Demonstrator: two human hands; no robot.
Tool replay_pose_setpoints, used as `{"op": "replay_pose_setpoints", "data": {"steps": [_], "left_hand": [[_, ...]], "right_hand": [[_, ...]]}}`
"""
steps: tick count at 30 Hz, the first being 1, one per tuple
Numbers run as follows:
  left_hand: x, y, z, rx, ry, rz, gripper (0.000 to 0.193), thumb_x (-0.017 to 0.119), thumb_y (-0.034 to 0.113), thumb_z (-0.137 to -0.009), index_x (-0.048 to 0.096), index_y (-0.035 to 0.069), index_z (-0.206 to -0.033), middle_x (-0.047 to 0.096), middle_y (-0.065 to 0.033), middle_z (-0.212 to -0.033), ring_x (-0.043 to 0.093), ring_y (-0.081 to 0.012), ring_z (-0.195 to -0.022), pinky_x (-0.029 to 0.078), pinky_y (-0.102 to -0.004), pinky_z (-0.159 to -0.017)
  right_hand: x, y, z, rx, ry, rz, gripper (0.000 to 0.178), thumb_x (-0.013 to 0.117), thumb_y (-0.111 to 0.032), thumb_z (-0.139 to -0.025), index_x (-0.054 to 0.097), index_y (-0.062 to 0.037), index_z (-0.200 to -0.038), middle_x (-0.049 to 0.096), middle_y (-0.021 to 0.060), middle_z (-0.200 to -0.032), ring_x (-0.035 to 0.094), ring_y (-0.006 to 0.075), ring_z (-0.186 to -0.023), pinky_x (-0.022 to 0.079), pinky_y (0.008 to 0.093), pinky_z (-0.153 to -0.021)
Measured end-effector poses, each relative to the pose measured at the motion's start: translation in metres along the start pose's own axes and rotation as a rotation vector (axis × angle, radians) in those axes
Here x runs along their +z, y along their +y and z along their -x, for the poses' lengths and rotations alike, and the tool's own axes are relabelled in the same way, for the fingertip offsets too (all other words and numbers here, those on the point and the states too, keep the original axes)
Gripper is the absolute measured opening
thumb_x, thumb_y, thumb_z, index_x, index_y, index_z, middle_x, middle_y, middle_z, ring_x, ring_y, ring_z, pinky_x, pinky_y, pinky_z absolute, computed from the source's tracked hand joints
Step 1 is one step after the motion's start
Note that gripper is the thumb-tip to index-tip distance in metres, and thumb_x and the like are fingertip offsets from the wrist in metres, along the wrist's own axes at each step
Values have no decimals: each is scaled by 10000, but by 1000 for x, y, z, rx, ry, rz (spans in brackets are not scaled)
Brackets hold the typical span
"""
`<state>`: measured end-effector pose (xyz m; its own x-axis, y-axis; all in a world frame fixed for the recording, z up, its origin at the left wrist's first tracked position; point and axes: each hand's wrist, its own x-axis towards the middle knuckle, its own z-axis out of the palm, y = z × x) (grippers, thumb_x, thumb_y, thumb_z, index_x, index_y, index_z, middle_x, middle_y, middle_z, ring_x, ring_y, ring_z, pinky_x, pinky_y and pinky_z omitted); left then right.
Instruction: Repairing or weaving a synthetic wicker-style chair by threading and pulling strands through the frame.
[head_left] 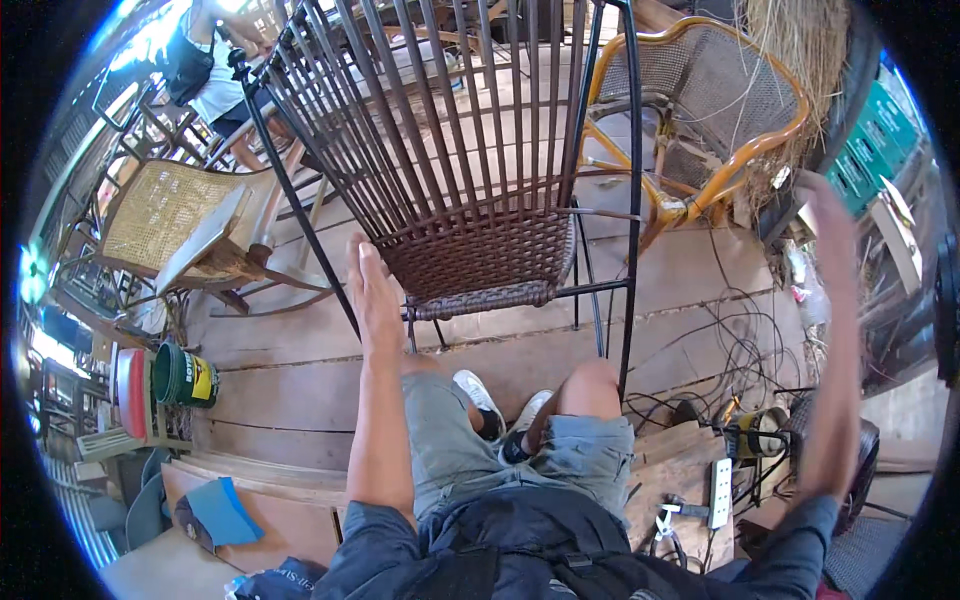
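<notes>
In front of me stands a chair frame of thin black rods [634, 150], strung with long dark brown strips [440, 110]. Its lower part is a tight brown basket weave [480, 262] with a wrapped front edge. A loose strip end [608, 214] sticks out at the weave's right side. My left hand [376, 295] is beside the left edge of the weave, fingers stretched and upright, holding nothing visible. Far out to the right, my raised right hand [824, 205] is near hanging straw-like fibres [803, 60]. Motion blurs its fingers, and I cannot make out whether it holds anything.
An orange-framed rattan chair [755, 150] stands right of the black frame; a cane rocking chair [160, 215] is at left. Tangled black cables [735, 345] lie on the boards. A green bucket [185, 377], a white power strip [720, 493] and another person [215, 85] are around me.
</notes>
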<state>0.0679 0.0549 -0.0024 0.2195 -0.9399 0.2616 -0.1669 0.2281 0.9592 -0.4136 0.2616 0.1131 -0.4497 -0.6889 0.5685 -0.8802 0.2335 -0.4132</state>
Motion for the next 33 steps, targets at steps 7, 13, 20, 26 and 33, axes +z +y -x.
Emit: {"op": "replay_pose_setpoints", "data": {"steps": [7, 13, 20, 26, 33], "left_hand": [[21, -9, -16, -334, -281, 849, 267, 474, 237, -918, 567, -10, -962, 579, -121, -1068, 563, -209, -954, 436, -342, -878], [23, -35, -16, -144, -342, 792, 342, 580, 386, -861, 585, 63, -971, 607, -41, -982, 552, -119, -895, 421, -288, -868], [33, -31, -11, -218, -227, 755, 246, 559, 349, -882, 540, 106, -844, 568, 7, -903, 509, -86, -874, 434, -290, -827], [44, -25, -7, -147, -60, 712, 226, 597, 291, -872, 492, 118, -771, 512, 40, -818, 432, -57, -790, 365, -223, -799], [62, 8, 7, 227, 243, -23, 210, 571, 112, -864, 515, 50, -1056, 531, -13, -993, 487, -132, -951, 366, -259, -846]], "right_hand": [[137, -139, 14, -628, -84, -20, 248, 525, -118, -850, 534, -1, -1069, 605, 176, -969, 580, 316, -926, 465, 388, -769], [101, -122, 18, -462, -668, 275, 199, 554, -181, -852, 582, -5, -940, 612, 159, -882, 603, 300, -831, 475, 363, -703], [119, -188, 0, -488, -636, -849, 216, 600, -190, -832, 584, 23, -809, 583, 95, -886, 570, 228, -791, 443, 284, -733], [138, -160, -17, -584, -524, -402, 276, 567, -260, -860, 555, 13, -824, 542, 144, -713, 559, 276, -668, 426, 344, -587], [172, -125, 7, -355, -478, -598, 248, 528, -225, -885, 535, 8, -803, 506, 170, -690, 496, 326, -610, 412, 355, -575]]}}
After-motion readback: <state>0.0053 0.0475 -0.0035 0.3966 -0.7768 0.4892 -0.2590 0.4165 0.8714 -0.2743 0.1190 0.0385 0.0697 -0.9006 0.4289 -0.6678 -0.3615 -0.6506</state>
